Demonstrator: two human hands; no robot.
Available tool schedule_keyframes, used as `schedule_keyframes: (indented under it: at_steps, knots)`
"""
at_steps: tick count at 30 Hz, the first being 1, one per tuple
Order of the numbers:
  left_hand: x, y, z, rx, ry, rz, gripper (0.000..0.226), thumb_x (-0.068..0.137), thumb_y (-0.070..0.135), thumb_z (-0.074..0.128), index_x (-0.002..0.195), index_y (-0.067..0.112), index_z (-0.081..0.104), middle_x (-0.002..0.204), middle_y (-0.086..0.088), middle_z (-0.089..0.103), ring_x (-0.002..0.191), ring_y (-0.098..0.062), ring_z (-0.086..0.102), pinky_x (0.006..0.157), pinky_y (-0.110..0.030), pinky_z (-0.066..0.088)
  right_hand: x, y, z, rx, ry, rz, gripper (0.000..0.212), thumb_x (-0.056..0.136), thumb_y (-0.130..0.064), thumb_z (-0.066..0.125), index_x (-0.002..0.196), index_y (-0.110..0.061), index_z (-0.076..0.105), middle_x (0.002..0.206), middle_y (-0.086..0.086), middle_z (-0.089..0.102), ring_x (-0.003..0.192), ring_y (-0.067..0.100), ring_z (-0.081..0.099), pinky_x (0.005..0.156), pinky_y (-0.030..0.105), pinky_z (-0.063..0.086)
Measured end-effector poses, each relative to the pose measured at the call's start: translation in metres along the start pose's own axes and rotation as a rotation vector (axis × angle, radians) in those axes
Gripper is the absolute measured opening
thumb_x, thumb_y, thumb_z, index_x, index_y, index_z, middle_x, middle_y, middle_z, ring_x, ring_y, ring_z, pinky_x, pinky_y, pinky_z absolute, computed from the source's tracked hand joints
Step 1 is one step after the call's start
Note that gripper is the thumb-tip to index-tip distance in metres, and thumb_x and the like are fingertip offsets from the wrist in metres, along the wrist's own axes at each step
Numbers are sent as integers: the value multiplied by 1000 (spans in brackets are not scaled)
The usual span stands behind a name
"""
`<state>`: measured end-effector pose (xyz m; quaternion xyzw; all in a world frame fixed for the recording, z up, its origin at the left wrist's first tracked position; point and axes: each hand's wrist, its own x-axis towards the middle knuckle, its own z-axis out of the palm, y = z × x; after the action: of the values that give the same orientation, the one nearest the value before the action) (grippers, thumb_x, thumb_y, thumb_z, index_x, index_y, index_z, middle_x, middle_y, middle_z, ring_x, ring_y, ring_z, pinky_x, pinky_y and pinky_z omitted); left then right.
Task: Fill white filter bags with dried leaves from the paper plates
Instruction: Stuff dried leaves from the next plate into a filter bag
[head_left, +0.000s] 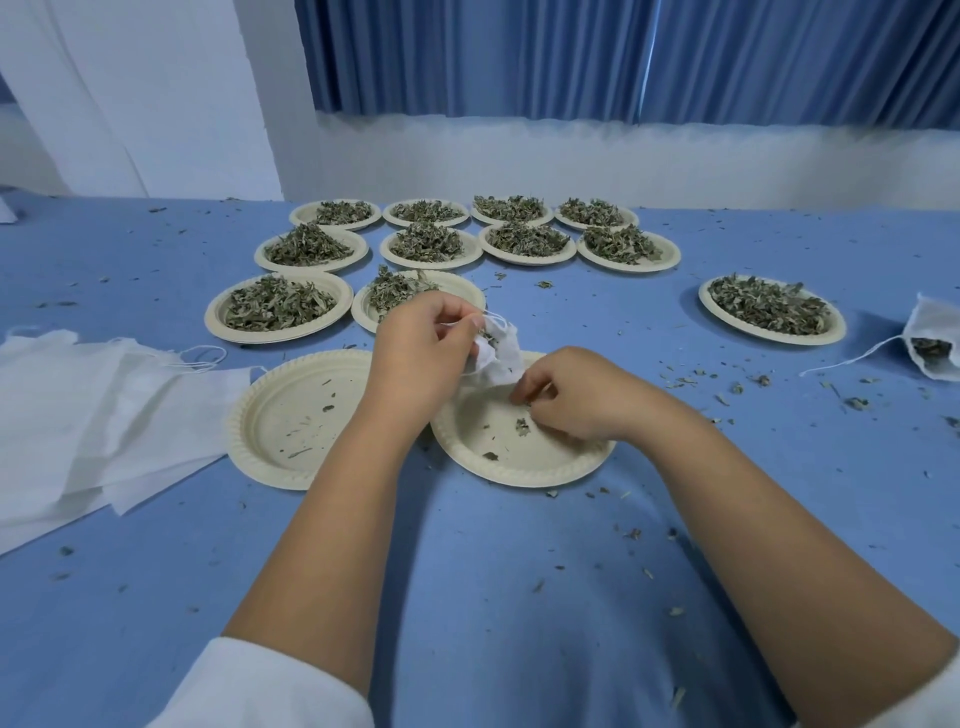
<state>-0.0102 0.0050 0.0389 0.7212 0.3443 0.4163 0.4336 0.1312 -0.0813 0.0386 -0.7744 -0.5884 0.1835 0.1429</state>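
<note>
A blue surface (493, 571) filled the view, with a blue curtain (623, 52) behind it. A stack of empty filter bags (78, 415) lay flat at the left edge. Ten paper plates (213, 314) heaped with dried leaves (280, 304) stood in three rows at the centre back. An eleventh heaped plate (774, 339) stood apart to the right. Two nearly bare plates sat side by side nearest the person, the left plate (291, 410) and the right plate (493, 447).

A partly filled bag (935, 343) lay at the right edge, its string trailing on the surface. The left hand (415, 353) was raised over the right plate, its fingers curled and pinching the mouth of a crumpled white filter bag (498, 356). The right hand (571, 395) rested low on the right plate just beside the bag's lower corner, its fingers narrow and drawn together on a pinch of leaf fragments (523, 401). Loose leaf scraps (522, 427) lay on that plate and across the surface.
</note>
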Motion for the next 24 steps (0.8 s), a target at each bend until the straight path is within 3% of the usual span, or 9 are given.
schedule_keyframes:
  at_steps: [2, 3, 5, 8, 12, 17, 21, 24]
  knots:
    - [0, 1, 0, -4, 6, 6, 17, 95, 10, 60, 82, 19, 67, 75, 2, 68, 57, 1, 60, 60, -23, 57, -3, -2, 2, 109, -68, -39, 26, 88, -12, 64, 105, -29, 73, 82, -17, 64, 69, 0, 57, 54, 6, 42]
    - [0, 1, 0, -11, 6, 5, 17, 95, 10, 60, 82, 19, 67, 76, 2, 68, 56, 2, 59, 55, -19, 54, -4, -4, 4, 143, -99, -67, 24, 85, -14, 68, 101, -32, 73, 82, -12, 67, 68, 1, 60, 55, 9, 46]
    - [0, 1, 0, -16, 5, 4, 17, 95, 10, 60, 82, 18, 67, 77, 0, 68, 55, 3, 59, 50, -14, 49, -5, -5, 7, 145, -126, -106, 27, 79, -20, 76, 102, -34, 72, 85, -9, 70, 74, 2, 63, 68, 14, 50]
    - [0, 1, 0, 3, 9, 15, 17, 95, 11, 61, 81, 20, 67, 76, 3, 68, 56, 3, 59, 53, -15, 51, -3, -5, 11, 153, -117, -129, 35, 75, -26, 83, 108, -29, 73, 88, -10, 71, 83, 1, 65, 78, 16, 50]
    - [0, 0, 0, 8, 7, 13, 15, 95, 12, 61, 83, 19, 67, 76, 4, 68, 58, 2, 60, 59, -20, 56, -1, -9, 18, 146, -105, -193, 26, 79, -23, 80, 104, -26, 75, 81, -15, 71, 78, -2, 64, 78, 17, 51]
    - [-1, 1, 0, 8, 9, 16, 13, 94, 10, 61, 85, 14, 69, 74, 6, 67, 56, 2, 59, 57, -22, 55, -4, -15, 19, 136, -85, -260, 13, 82, -14, 74, 92, -22, 78, 58, -36, 59, 63, -14, 57, 64, 4, 43]
    - [-1, 1, 0, 3, 7, 13, 13, 93, 10, 61, 84, 14, 69, 72, 7, 67, 56, 1, 59, 68, -34, 59, -6, -20, 24, 80, -39, -318, 17, 81, -6, 65, 84, -18, 77, 56, -29, 58, 59, -9, 53, 61, 11, 44]
    - [-1, 1, 0, 7, 9, 20, 15, 94, 11, 61, 83, 18, 68, 72, 9, 66, 56, 3, 58, 59, -26, 55, -6, -20, 24, 65, -21, -321, 20, 78, -4, 62, 83, -17, 77, 59, -24, 59, 59, -7, 52, 62, 13, 44]
